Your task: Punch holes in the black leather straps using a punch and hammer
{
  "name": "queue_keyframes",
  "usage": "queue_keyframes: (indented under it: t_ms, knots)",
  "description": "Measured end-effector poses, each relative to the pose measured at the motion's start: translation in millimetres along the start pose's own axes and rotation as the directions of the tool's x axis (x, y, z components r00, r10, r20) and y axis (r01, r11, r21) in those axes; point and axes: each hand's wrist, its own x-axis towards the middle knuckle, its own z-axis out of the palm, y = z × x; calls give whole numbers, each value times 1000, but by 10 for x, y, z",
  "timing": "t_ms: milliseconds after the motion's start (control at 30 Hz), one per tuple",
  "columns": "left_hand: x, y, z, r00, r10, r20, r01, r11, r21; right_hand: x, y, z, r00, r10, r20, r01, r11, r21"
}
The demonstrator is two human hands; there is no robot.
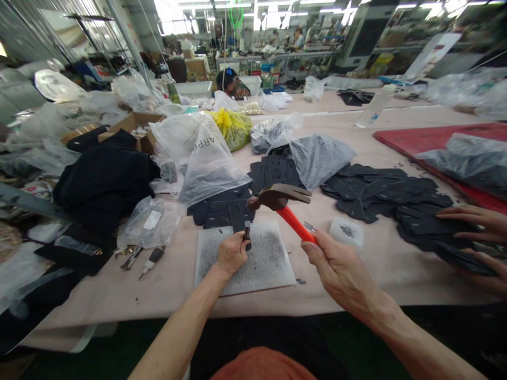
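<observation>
Hammer (288, 216) raised, punch-like tool (247, 233) held over the white board (273, 266)

Step in hand, my call: lining up a blow. Through the head view I get 2 hands closed, 1 tool each. My right hand (336, 266) is wrapped round the orange handle near its lower end. My left hand (233, 254) is narrow, pinched round the short dark tool, which looks roughly upright.

Next move, my judgement: it calls for a straight, short drop of the striking face onto the tool's top, tool steady, left fingers kept below the top. A slanted hit could skid onto the knuckles.

Where it sits: the hammer head is forward of my right hand and toward my left, apart from the tool; striking face toward the tool, claw pointing away to the right. The tool's top shows just above my left fist. A dark piece (237, 217) lies beside it at the board's far edge; whether the tip touches that piece, too small for me to tell.

Around: loose dark pieces (380, 187) heaped beyond my right hand, a white dish (352, 237) with dark bits just beside it, a co-worker's hand (485, 224) on the pile's near end.
</observation>
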Motion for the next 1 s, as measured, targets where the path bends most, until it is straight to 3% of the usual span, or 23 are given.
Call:
queue_keyframes:
  t_ms: [267, 533, 833, 1000]
  knots:
    - [24, 39, -23, 999, -39, -6, 39, 999, 34, 106, 24, -8, 994, -18, 111, 32, 992, -122]
    - [22, 17, -7, 999, -37, -1, 37, 999, 34, 141, -24, 13, 997, -43, 57, 51, 988, -145]
    - [-1, 9, 2, 996, -89, 7, 88, 992, 89, 181, -40, 74, 957, 40, 287, 65, 936, -347]
    - [7, 28, -10, 995, -101, 12, 100, 992, 71, 244, -67, 13, 967, 19, 254, 82, 921, -382]
